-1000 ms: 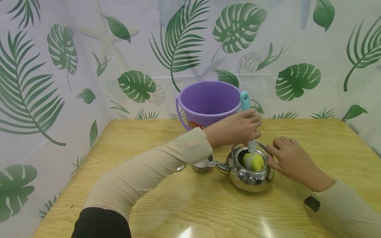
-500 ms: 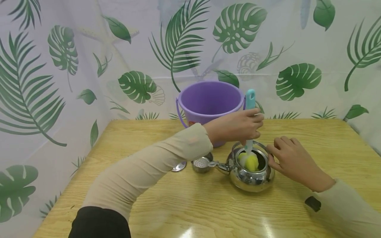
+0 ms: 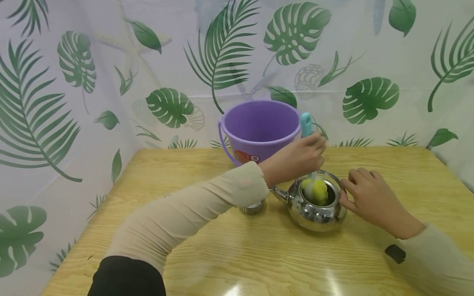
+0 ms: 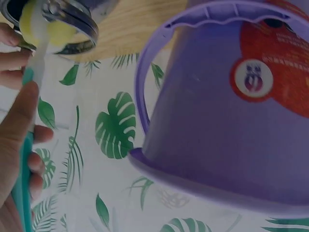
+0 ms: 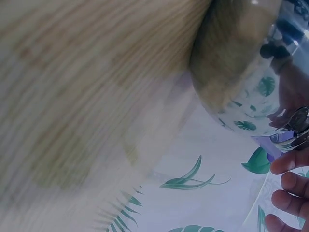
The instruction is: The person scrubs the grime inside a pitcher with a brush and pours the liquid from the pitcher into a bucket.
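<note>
one left hand (image 3: 296, 159) grips the brush (image 3: 306, 124), right hand (image 3: 374, 201) pinches kettle handle (image 3: 330, 174); remotely i see the kettle (image 3: 315, 217) shifted rightward, scrubbing likely ongoing.

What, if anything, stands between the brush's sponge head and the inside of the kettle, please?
Nothing visible does: the yellow sponge head sits inside the open kettle, and the left hand grips the brush handle. The right hand is beside the opening, not over it.
</note>
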The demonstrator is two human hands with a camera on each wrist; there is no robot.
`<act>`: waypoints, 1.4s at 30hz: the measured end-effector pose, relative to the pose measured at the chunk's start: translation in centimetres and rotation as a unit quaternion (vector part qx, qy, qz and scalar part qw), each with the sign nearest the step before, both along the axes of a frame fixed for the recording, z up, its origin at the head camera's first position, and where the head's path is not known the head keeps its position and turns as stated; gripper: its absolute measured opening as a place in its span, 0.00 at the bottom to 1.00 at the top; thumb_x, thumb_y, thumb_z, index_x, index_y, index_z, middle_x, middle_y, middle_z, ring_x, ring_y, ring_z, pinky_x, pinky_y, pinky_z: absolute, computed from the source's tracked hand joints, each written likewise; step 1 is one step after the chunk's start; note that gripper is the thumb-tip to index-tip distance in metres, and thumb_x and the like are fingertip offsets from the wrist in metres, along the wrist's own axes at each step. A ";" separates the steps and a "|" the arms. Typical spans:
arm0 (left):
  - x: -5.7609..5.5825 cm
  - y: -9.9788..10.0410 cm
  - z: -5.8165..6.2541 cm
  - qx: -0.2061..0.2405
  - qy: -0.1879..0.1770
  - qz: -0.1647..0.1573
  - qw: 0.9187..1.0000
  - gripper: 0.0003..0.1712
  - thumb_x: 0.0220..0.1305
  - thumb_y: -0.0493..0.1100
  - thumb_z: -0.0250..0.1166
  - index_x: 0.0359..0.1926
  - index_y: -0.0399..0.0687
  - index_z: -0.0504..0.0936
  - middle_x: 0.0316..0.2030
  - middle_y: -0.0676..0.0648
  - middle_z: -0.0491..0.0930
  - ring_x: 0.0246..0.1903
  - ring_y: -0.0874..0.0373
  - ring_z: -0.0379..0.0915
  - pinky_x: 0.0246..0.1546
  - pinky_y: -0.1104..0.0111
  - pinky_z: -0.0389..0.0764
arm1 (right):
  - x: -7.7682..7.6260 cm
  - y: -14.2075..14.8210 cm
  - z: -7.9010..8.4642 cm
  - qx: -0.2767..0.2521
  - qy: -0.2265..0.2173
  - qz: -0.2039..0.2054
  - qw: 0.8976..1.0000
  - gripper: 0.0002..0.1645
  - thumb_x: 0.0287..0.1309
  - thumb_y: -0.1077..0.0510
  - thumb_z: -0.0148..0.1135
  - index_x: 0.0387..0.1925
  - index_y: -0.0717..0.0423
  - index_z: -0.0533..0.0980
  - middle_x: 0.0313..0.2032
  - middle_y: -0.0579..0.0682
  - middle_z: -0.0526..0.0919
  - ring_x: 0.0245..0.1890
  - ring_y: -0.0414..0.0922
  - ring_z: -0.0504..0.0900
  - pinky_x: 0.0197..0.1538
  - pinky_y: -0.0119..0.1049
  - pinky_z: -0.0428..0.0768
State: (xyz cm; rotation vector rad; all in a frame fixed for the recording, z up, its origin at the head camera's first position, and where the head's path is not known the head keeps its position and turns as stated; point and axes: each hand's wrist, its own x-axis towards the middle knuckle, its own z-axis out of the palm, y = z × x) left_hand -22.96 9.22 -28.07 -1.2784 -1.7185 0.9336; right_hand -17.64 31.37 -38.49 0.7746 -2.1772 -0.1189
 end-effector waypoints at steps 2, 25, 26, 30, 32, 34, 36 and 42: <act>0.3 0.1 -0.4 0.013 0.007 0.008 1.000 0.23 0.67 0.32 0.41 0.41 0.58 0.81 0.43 0.51 0.81 0.47 0.57 0.69 0.54 0.65 0.60 | 0.0 0.0 0.0 0.000 0.001 0.001 1.000 0.26 0.60 0.50 0.31 0.20 0.59 0.70 0.21 0.52 0.65 0.21 0.49 0.62 0.25 0.41 0.60; 1.3 0.2 -2.2 0.089 -0.118 0.114 0.982 0.11 0.65 0.42 0.51 0.39 0.59 0.79 0.38 0.56 0.80 0.42 0.60 0.70 0.51 0.66 0.63 | 0.1 0.1 0.0 0.008 -0.007 -0.005 1.000 0.30 0.62 0.49 0.29 0.21 0.61 0.72 0.20 0.54 0.67 0.21 0.50 0.64 0.25 0.43 0.63; 1.2 0.1 -2.2 0.092 -0.124 0.111 0.982 0.11 0.66 0.42 0.50 0.39 0.59 0.79 0.39 0.56 0.81 0.43 0.60 0.70 0.52 0.66 0.64 | 0.1 0.1 0.0 0.008 -0.007 -0.005 1.000 0.30 0.63 0.49 0.29 0.21 0.62 0.72 0.20 0.54 0.67 0.21 0.50 0.64 0.25 0.43 0.63; 0.8 -0.2 -2.0 0.101 -0.140 0.088 0.981 0.11 0.67 0.42 0.50 0.38 0.58 0.79 0.38 0.55 0.81 0.42 0.59 0.71 0.51 0.66 0.64 | 0.1 0.1 0.1 0.008 -0.007 -0.005 1.000 0.31 0.63 0.49 0.28 0.21 0.62 0.73 0.20 0.54 0.67 0.21 0.50 0.64 0.25 0.43 0.63; 0.6 -0.3 -1.9 0.097 -0.145 0.077 0.982 0.09 0.67 0.47 0.52 0.39 0.59 0.80 0.40 0.55 0.81 0.44 0.59 0.71 0.52 0.66 0.64 | 0.1 0.0 0.1 0.008 -0.006 -0.004 1.000 0.31 0.63 0.49 0.28 0.21 0.62 0.73 0.20 0.54 0.67 0.21 0.50 0.64 0.25 0.43 0.63; 0.3 -0.2 -1.7 0.085 -0.147 0.067 0.983 0.12 0.64 0.55 0.54 0.41 0.59 0.80 0.41 0.55 0.80 0.46 0.58 0.70 0.52 0.66 0.63 | 0.1 0.0 0.1 0.009 -0.005 -0.004 1.000 0.30 0.63 0.49 0.29 0.21 0.62 0.72 0.20 0.54 0.67 0.21 0.50 0.64 0.25 0.43 0.63; -0.1 -0.2 -1.6 0.072 -0.152 0.060 0.984 0.18 0.60 0.62 0.55 0.43 0.60 0.80 0.44 0.54 0.80 0.48 0.58 0.70 0.53 0.65 0.62 | 0.1 0.0 0.1 0.009 -0.004 -0.005 1.000 0.30 0.63 0.49 0.29 0.21 0.62 0.72 0.20 0.54 0.67 0.21 0.49 0.64 0.24 0.42 0.63; -0.8 0.3 -0.8 0.027 -0.165 0.038 0.985 0.23 0.57 0.67 0.55 0.46 0.61 0.79 0.48 0.55 0.79 0.52 0.56 0.70 0.57 0.64 0.61 | 0.1 0.0 0.1 0.011 -0.004 -0.007 1.000 0.30 0.62 0.49 0.29 0.20 0.61 0.72 0.20 0.53 0.67 0.21 0.49 0.64 0.24 0.42 0.62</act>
